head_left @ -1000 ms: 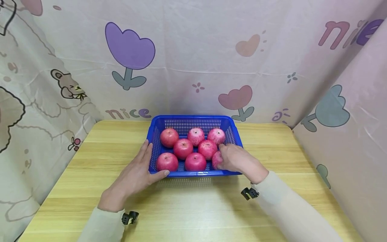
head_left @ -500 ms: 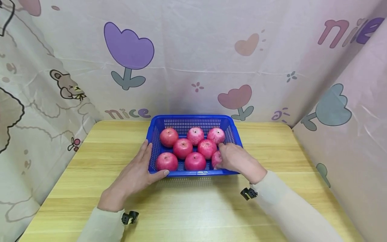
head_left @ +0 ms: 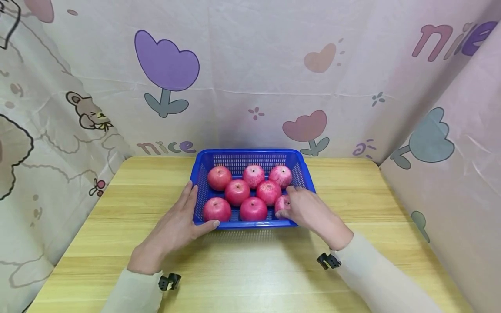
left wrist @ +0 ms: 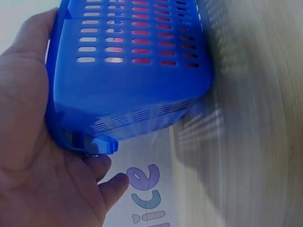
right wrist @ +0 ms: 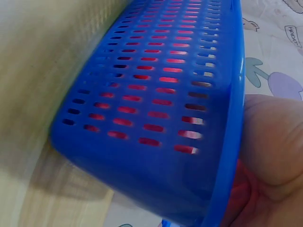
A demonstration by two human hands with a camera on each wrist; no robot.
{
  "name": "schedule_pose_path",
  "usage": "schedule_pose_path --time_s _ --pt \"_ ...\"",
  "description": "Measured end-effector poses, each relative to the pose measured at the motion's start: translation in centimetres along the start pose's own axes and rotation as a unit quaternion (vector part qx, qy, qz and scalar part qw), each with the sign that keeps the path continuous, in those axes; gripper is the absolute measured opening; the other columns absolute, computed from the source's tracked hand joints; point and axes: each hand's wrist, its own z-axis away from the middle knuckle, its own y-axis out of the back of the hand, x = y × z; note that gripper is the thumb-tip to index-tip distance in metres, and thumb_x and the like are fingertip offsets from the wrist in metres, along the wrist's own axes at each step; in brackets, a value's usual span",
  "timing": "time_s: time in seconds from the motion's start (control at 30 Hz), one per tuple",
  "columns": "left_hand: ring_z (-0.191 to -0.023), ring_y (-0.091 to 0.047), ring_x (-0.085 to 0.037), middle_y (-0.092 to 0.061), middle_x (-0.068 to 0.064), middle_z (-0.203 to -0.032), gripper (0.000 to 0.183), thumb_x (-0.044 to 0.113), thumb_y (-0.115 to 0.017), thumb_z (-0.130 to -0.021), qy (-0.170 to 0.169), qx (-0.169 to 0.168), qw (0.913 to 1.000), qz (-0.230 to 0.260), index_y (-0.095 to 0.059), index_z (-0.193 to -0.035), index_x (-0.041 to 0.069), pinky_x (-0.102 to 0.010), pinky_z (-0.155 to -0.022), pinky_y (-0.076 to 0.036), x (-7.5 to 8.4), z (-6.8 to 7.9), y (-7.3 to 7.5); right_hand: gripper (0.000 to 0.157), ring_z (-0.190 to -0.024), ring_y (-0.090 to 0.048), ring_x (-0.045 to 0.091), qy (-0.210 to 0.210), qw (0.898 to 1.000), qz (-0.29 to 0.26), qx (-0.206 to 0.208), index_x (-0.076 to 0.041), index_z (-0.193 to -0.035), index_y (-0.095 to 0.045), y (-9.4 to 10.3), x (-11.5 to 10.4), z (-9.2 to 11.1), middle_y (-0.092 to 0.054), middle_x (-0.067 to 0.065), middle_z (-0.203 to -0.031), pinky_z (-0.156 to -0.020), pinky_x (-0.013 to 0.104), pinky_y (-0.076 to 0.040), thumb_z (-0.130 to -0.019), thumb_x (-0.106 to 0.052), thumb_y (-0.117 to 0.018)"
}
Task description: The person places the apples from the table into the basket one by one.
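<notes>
A blue plastic basket (head_left: 250, 224) with slotted walls holds several red apples (head_left: 237, 192). My left hand (head_left: 174, 227) rests against its left side, with straight fingers along the rim and the thumb over the front edge. In the left wrist view, the palm (left wrist: 23, 127) lies against the basket rim. Inside the front right corner, my right hand (head_left: 311, 213) grips an apple (head_left: 282, 205) with fingers and thumb. That apple's right side is hidden by the hand. The right wrist view shows part of this hand (right wrist: 274, 146) just over the rim.
The basket stands near the back of a light wooden table (head_left: 242, 269). Behind it hangs a pale printed cloth (head_left: 242, 65), which also closes off both sides. Small black clips (head_left: 170, 281) sit at both sleeve cuffs.
My right hand has shifted slightly right, and more of the apple at its fingers, including its stem dimple, now shows. The left hand and the basket stay in place.
</notes>
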Motion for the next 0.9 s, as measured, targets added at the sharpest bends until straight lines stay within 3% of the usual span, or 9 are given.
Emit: schedule_pose_path --time_s 0.2,0.4,0.53,0.73,0.9 --pt "-0.161 -0.014 -0.05 0.012 -0.012 -0.178 0.132 0.09 -0.056 -0.083 -0.001 0.001 1.0 0.001 0.001 -0.17 0.008 -0.071 -0.12 -0.029 0.0 0.1 0.0 0.059 -0.092 -0.068 0.03 0.018 0.998 -0.025 0.062 0.005 -0.121 -0.063 -0.7 0.4 0.9 -0.069 0.013 -0.099 -0.083 0.049 -0.061 -0.089 -0.039 -0.086" --pt "-0.161 -0.013 -0.049 0.011 -0.013 -0.178 0.131 0.089 -0.056 -0.084 -0.003 0.001 1.0 0.001 0.001 -0.17 0.008 -0.071 -0.12 -0.029 0.0 0.1 0.0 0.063 -0.128 -0.063 0.042 0.013 0.994 -0.047 0.097 0.007 -0.141 -0.057 -1.1 0.9 2.1 -0.066 0.025 -0.137 -0.11 0.056 -0.052 -0.096 -0.032 -0.079" --pt "-0.161 -0.013 -0.049 0.01 -0.014 -0.178 0.131 0.088 -0.058 -0.084 -0.003 0.004 1.0 0.0 0.002 -0.17 0.008 -0.071 -0.12 -0.029 0.0 0.1 0.0 0.063 -0.14 -0.053 0.046 0.017 0.991 -0.049 0.125 0.007 -0.146 -0.054 -1.5 1.3 2.9 -0.059 0.028 -0.146 -0.118 0.058 -0.043 -0.099 -0.029 -0.075" --pt "-0.161 -0.012 -0.049 0.01 -0.017 -0.178 0.129 0.082 -0.062 -0.088 0.001 0.011 0.9999 -0.003 0.002 -0.169 0.005 -0.069 -0.122 -0.026 0.3 0.4 -0.1 0.07 -0.151 -0.037 0.05 -0.015 0.992 -0.045 0.113 0.011 -0.154 -0.042 -2.1 2.6 4.2 -0.041 0.033 -0.161 -0.125 0.06 -0.032 -0.106 -0.035 -0.064" --pt "-0.162 -0.009 -0.047 0.005 -0.02 -0.177 0.126 0.079 -0.062 -0.09 0.006 0.025 0.9996 -0.009 -0.001 -0.169 0.002 -0.068 -0.125 -0.022 0.4 0.7 -0.3 0.071 -0.154 -0.033 0.05 -0.024 0.994 -0.036 0.102 0.013 -0.156 -0.038 -2.6 3.3 4.8 -0.035 0.033 -0.164 -0.127 0.059 -0.03 -0.11 -0.04 -0.053"
